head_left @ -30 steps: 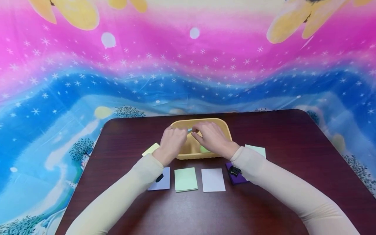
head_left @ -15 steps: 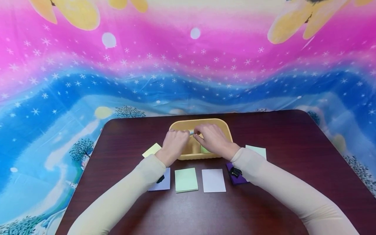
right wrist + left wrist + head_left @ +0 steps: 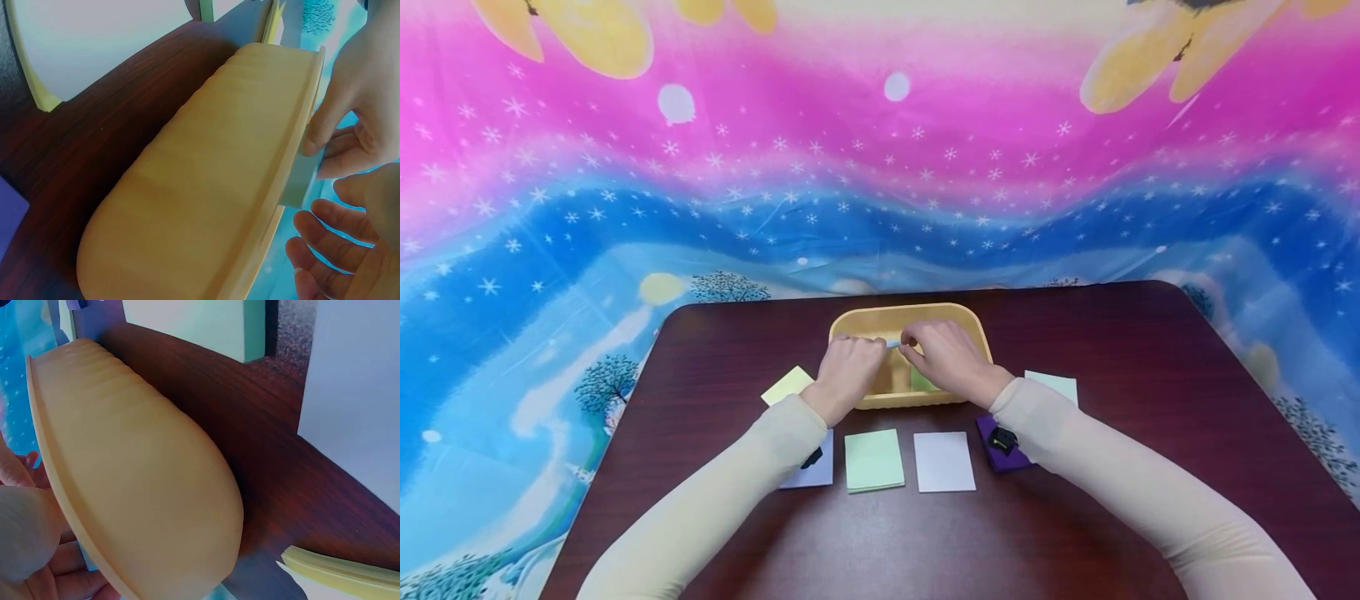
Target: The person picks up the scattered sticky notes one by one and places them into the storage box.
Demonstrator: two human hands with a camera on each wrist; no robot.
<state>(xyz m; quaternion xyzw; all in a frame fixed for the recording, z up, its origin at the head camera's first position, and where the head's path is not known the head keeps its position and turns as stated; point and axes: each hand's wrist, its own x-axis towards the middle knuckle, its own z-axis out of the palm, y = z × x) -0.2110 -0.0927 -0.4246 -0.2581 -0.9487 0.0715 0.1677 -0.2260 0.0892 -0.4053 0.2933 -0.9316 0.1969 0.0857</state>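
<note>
Over the yellow basket [image 3: 917,401], my left hand [image 3: 852,367] pinches a light blue sticky note pad [image 3: 300,181] between thumb and fingers. Part of the pad shows past the basket rim in the right wrist view. My right hand [image 3: 951,354] is at the pad's right end, its fingers loosely bent with a gap between thumb and fingertips [image 3: 306,224]. A green pad [image 3: 921,380] lies inside the basket on the right, partly hidden by my right hand. In the left wrist view, the basket wall hides much of my left hand's fingers.
A row of pads lies before the basket: lavender [image 3: 820,467], pale green [image 3: 875,459], white [image 3: 944,462] and dark purple [image 3: 1003,454]. A yellow pad [image 3: 788,384] sits left of the basket, a pale mint pad [image 3: 1054,386] right. A printed cloth hangs behind the table.
Both hands have shifted slightly right and nearer over the basket with the light blue pad. The pads on the table stay where they were.
</note>
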